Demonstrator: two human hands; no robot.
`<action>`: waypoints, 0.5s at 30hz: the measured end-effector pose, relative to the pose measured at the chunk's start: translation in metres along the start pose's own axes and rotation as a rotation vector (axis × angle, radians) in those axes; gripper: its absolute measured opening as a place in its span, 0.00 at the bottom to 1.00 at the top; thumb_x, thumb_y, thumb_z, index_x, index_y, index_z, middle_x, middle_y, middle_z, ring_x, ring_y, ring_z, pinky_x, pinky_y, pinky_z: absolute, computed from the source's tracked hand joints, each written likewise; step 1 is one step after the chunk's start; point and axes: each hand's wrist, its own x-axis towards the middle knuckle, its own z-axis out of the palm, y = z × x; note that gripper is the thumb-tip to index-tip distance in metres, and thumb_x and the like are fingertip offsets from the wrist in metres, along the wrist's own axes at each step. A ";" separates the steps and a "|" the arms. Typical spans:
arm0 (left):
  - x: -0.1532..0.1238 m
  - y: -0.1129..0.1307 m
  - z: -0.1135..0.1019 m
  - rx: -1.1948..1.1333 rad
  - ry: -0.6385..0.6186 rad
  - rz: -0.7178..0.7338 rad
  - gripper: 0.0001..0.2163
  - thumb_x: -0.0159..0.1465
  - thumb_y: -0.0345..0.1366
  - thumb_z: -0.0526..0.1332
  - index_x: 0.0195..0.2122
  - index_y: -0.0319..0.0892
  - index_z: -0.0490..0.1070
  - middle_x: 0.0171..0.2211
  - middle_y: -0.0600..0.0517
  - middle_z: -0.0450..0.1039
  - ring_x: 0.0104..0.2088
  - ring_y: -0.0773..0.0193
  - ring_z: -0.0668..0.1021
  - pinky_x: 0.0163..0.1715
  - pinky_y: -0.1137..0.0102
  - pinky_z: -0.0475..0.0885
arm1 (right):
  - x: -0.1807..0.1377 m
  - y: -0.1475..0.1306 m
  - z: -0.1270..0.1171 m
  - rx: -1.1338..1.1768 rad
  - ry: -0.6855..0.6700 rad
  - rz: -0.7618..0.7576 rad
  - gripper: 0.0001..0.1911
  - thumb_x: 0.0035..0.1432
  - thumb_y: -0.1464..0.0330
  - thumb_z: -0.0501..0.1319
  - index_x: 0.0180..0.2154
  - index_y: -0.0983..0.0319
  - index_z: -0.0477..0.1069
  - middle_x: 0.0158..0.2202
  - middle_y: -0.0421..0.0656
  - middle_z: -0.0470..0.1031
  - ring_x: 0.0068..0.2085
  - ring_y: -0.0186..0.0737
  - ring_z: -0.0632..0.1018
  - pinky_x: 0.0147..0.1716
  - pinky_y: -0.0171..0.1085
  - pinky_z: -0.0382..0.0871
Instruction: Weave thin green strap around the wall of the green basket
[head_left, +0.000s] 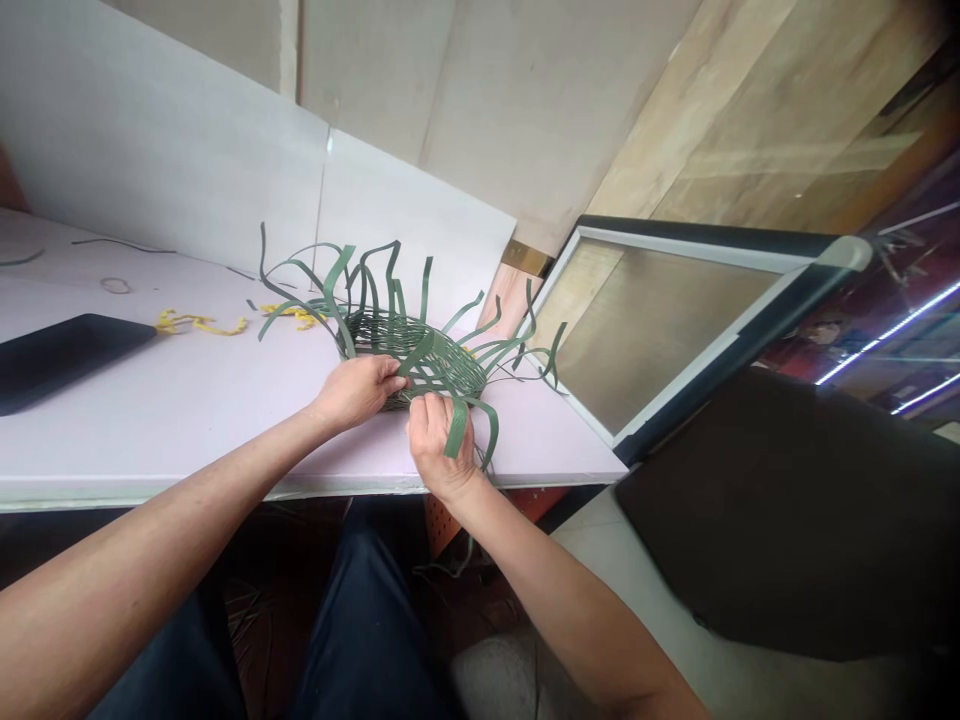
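A round green woven basket rests on the pale table, with loose green strips standing up and curling out all around its rim. At its near left side, my left hand pinches the rim between thumb and fingers. My right hand is closed at the near edge, its fingers curled round a strip or the rim. A flat green strip loops over the back of my right hand. What lies inside the right fingers is partly hidden.
On the table lie a black flat object, yellow cord pieces and strip offcuts. White panels stand behind. A framed panel leans at the right, above a dark seat-like shape. The table's front edge is close to my legs.
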 end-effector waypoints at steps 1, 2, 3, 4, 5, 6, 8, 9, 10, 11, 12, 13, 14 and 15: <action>0.000 0.000 0.000 -0.001 0.001 -0.001 0.12 0.64 0.42 0.52 0.35 0.46 0.74 0.34 0.53 0.77 0.36 0.60 0.76 0.35 0.70 0.67 | 0.001 -0.006 -0.005 0.003 -0.030 0.060 0.13 0.67 0.76 0.46 0.40 0.64 0.68 0.32 0.46 0.72 0.35 0.40 0.72 0.36 0.40 0.61; 0.000 -0.001 0.001 -0.002 0.003 -0.002 0.12 0.64 0.42 0.52 0.34 0.46 0.74 0.34 0.53 0.77 0.36 0.60 0.76 0.35 0.70 0.67 | 0.001 -0.011 -0.013 0.013 -0.081 0.121 0.12 0.67 0.76 0.47 0.40 0.64 0.68 0.32 0.45 0.72 0.34 0.39 0.73 0.34 0.38 0.62; 0.000 -0.001 0.001 -0.002 0.004 -0.003 0.12 0.64 0.42 0.52 0.34 0.47 0.74 0.33 0.53 0.77 0.36 0.60 0.76 0.35 0.70 0.67 | 0.001 -0.017 -0.022 0.021 -0.143 0.179 0.11 0.66 0.76 0.48 0.41 0.64 0.68 0.32 0.45 0.73 0.33 0.39 0.74 0.31 0.37 0.63; 0.000 -0.001 0.001 -0.002 0.005 -0.004 0.12 0.64 0.42 0.52 0.34 0.47 0.74 0.32 0.52 0.77 0.36 0.60 0.76 0.35 0.70 0.66 | 0.001 -0.022 -0.034 0.028 -0.204 0.221 0.11 0.65 0.77 0.49 0.42 0.64 0.67 0.32 0.46 0.74 0.32 0.39 0.75 0.29 0.36 0.63; 0.000 -0.001 0.001 -0.002 0.006 -0.004 0.12 0.64 0.43 0.52 0.33 0.47 0.74 0.32 0.52 0.77 0.36 0.59 0.76 0.34 0.70 0.66 | 0.001 -0.026 -0.046 0.031 -0.253 0.239 0.11 0.64 0.78 0.49 0.42 0.64 0.68 0.32 0.46 0.74 0.31 0.40 0.76 0.27 0.36 0.63; 0.000 -0.001 0.001 -0.001 0.006 -0.003 0.12 0.63 0.43 0.53 0.33 0.47 0.74 0.31 0.52 0.77 0.36 0.59 0.76 0.34 0.70 0.66 | 0.001 -0.028 -0.059 0.034 -0.286 0.224 0.12 0.63 0.79 0.49 0.41 0.64 0.68 0.32 0.47 0.75 0.31 0.40 0.77 0.27 0.35 0.64; 0.000 0.000 0.001 0.000 0.005 0.001 0.11 0.63 0.43 0.53 0.32 0.47 0.73 0.31 0.52 0.77 0.36 0.59 0.76 0.34 0.70 0.66 | 0.006 -0.028 -0.084 0.037 -0.313 0.130 0.13 0.61 0.81 0.49 0.39 0.65 0.70 0.32 0.48 0.76 0.30 0.41 0.78 0.26 0.35 0.66; -0.001 0.000 0.001 0.001 0.006 0.003 0.11 0.63 0.42 0.53 0.32 0.46 0.73 0.31 0.52 0.76 0.36 0.59 0.76 0.33 0.70 0.65 | 0.010 -0.025 -0.094 0.042 -0.316 0.070 0.14 0.60 0.81 0.49 0.38 0.65 0.70 0.32 0.49 0.76 0.30 0.41 0.78 0.26 0.35 0.66; -0.001 0.001 0.000 0.003 0.006 0.005 0.11 0.63 0.42 0.53 0.31 0.46 0.72 0.31 0.52 0.76 0.35 0.59 0.76 0.33 0.70 0.65 | 0.016 -0.021 -0.103 0.048 -0.319 0.012 0.14 0.60 0.81 0.49 0.39 0.66 0.71 0.32 0.50 0.77 0.29 0.41 0.78 0.26 0.35 0.67; -0.002 0.001 0.000 0.006 0.006 0.005 0.11 0.63 0.41 0.52 0.30 0.45 0.71 0.31 0.52 0.76 0.35 0.59 0.76 0.32 0.70 0.64 | 0.023 -0.016 -0.109 0.048 -0.327 -0.035 0.13 0.60 0.81 0.50 0.39 0.67 0.72 0.32 0.52 0.77 0.30 0.42 0.79 0.26 0.35 0.67; -0.003 0.002 -0.001 0.009 0.007 0.006 0.11 0.63 0.40 0.52 0.28 0.45 0.70 0.31 0.52 0.75 0.34 0.59 0.75 0.31 0.70 0.63 | 0.031 -0.011 -0.115 0.042 -0.340 -0.068 0.13 0.60 0.80 0.51 0.40 0.68 0.73 0.32 0.53 0.78 0.30 0.43 0.79 0.26 0.36 0.67; -0.003 0.003 -0.001 0.013 0.006 0.004 0.11 0.63 0.39 0.51 0.27 0.44 0.68 0.30 0.51 0.75 0.33 0.59 0.75 0.31 0.69 0.62 | 0.039 -0.007 -0.119 0.033 -0.357 -0.088 0.13 0.60 0.80 0.52 0.40 0.69 0.74 0.33 0.54 0.78 0.31 0.44 0.79 0.27 0.36 0.68; -0.004 0.003 -0.002 0.016 0.006 0.003 0.10 0.62 0.37 0.51 0.26 0.44 0.66 0.29 0.51 0.74 0.32 0.59 0.74 0.30 0.69 0.61 | 0.045 -0.004 -0.123 0.023 -0.378 -0.102 0.12 0.59 0.80 0.53 0.40 0.69 0.74 0.33 0.54 0.79 0.32 0.45 0.80 0.28 0.37 0.69; -0.004 0.003 -0.002 0.017 0.005 0.001 0.10 0.62 0.36 0.52 0.25 0.43 0.65 0.29 0.50 0.74 0.31 0.59 0.74 0.29 0.68 0.60 | 0.051 -0.004 -0.126 0.018 -0.404 -0.114 0.12 0.59 0.80 0.55 0.39 0.69 0.75 0.33 0.55 0.79 0.33 0.46 0.80 0.28 0.37 0.69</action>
